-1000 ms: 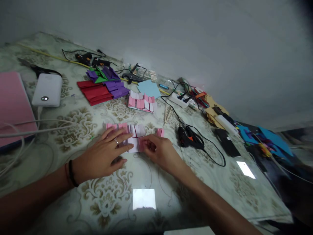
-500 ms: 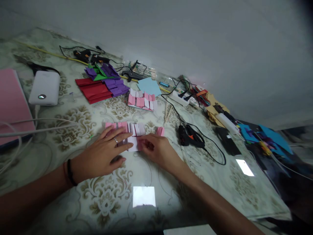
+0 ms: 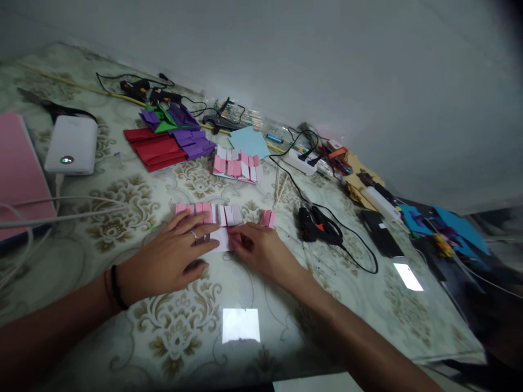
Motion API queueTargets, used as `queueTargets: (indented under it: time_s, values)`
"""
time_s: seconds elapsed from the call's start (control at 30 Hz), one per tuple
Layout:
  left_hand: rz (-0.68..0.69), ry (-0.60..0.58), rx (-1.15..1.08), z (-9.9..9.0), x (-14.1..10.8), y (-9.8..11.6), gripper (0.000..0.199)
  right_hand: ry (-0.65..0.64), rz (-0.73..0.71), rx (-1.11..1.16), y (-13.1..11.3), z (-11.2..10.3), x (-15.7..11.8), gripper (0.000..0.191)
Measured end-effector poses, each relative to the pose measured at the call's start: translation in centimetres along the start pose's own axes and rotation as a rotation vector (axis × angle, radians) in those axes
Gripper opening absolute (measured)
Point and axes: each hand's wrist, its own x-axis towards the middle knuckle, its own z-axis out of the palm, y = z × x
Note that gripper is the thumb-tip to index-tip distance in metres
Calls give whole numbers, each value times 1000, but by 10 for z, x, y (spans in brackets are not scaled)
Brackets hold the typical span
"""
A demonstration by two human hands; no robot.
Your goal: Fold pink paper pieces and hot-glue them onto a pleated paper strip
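Note:
In the head view a flat piece of white paper bearing pink and white folded strips lies on the table in front of me. My left hand rests over its left part, fingers spread and flat, covering some of the strips. At the right edge of the piece, the fingers of my right hand are pinched on a small pink folded paper, mostly hidden by them. Just beyond that hand lies a separate pink folded paper piece. Farther back is a similar pink and white folded paper panel.
A black glue gun with its cord lies to the right, near wooden sticks. Red folded paper, purple folded paper and light blue paper are at the back. A white power bank stands left; a power strip lies behind.
Both hands stay in nearly the same place on the paper piece. The right fingertips have shifted very slightly left. The view has tilted a little.

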Motion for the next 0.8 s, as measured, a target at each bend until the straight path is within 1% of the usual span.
queueTargets:
  time_s: [0.13, 0.23, 0.47, 0.7, 0.8]
  values:
    - [11, -6, 10, 2, 3, 2, 41, 2, 1, 2, 2, 1, 1, 26]
    - [16, 11, 13, 3, 5, 5, 44, 11, -5, 10, 3, 3, 1, 26]
    - [22, -5, 45, 2, 6, 6, 39, 19, -8, 19, 5, 5, 2, 27]
    - [26, 23, 22, 1, 7, 5, 41, 32, -14, 13, 6, 7, 1, 26]
    - [19, 12, 31, 1, 7, 6, 40, 31, -25, 5, 6, 8, 1, 25]
